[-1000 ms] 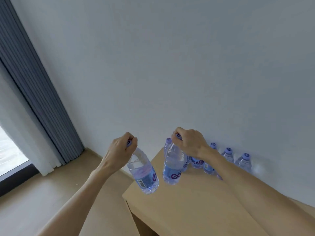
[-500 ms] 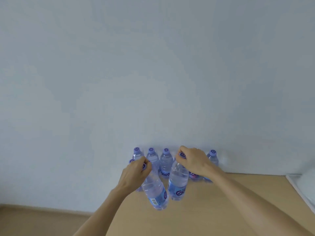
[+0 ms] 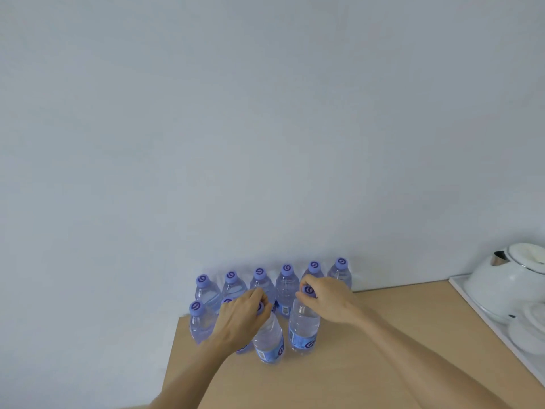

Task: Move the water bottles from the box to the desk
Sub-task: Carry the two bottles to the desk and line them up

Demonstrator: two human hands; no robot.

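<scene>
Bottles [image 3: 303, 326] in both hands, desk [image 3: 354, 364].

Six water bottles [image 3: 287, 286] in a row along the wall [image 3: 265, 128], at the back left of the desk [image 3: 339, 373]. In front, a second row: one bottle at the desk's left corner [image 3: 200, 321], then the left hand's bottle [image 3: 268, 339], then the right hand's bottle [image 3: 303, 327] just beside it. Far right, a kettle [image 3: 510, 283] on a tray [image 3: 472, 302].

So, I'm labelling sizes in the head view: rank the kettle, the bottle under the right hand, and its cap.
1. White kettle, though cut off by the frame edge
2. Right-hand bottle
3. Its purple cap
</scene>
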